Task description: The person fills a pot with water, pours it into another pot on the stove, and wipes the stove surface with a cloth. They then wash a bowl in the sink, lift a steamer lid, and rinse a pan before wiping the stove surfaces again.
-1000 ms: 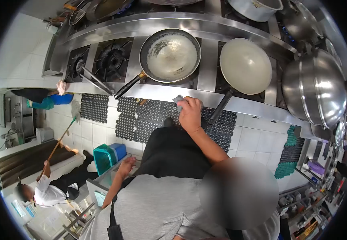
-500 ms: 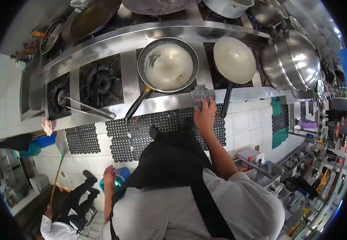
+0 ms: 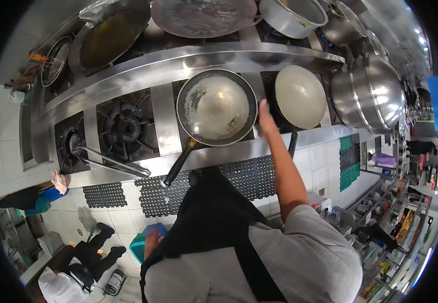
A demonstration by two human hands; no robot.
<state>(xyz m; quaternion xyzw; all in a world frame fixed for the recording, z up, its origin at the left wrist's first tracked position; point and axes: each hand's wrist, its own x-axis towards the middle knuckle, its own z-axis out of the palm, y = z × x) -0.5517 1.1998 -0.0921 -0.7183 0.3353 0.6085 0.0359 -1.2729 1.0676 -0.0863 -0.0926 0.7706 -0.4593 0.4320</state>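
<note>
My right hand (image 3: pixel 265 120) reaches over the steel strip between two pans, its fingers smeared by motion and partly hidden; I cannot tell what it holds. Just left of it, a dark-rimmed frying pan (image 3: pixel 217 107) with a pale, worn inside sits on a burner, its black handle pointing toward me. On the right side of the hand is a cream-coloured pan (image 3: pixel 301 96), its dark handle partly behind my forearm. No grey cloth shows now. Low at my side hangs my left hand (image 3: pixel 153 239), in front of a blue and teal bin (image 3: pixel 138 246) in this view, its fingers indistinct.
Metal tongs (image 3: pixel 112 160) lie across the left burners (image 3: pixel 128 128). Big steel bowls (image 3: pixel 375 93) stand at the right, with large pots and pans (image 3: pixel 294 19) behind. Black rubber mats (image 3: pixel 249 177) cover the floor. Another person (image 3: pixel 80 265) is at lower left, near a mop (image 3: pixel 87 219).
My right hand has moved forward from the stove's front edge, where it held a grey cloth, to between the pans. That cloth is out of sight. The view has tilted, and my left hand sits lower.
</note>
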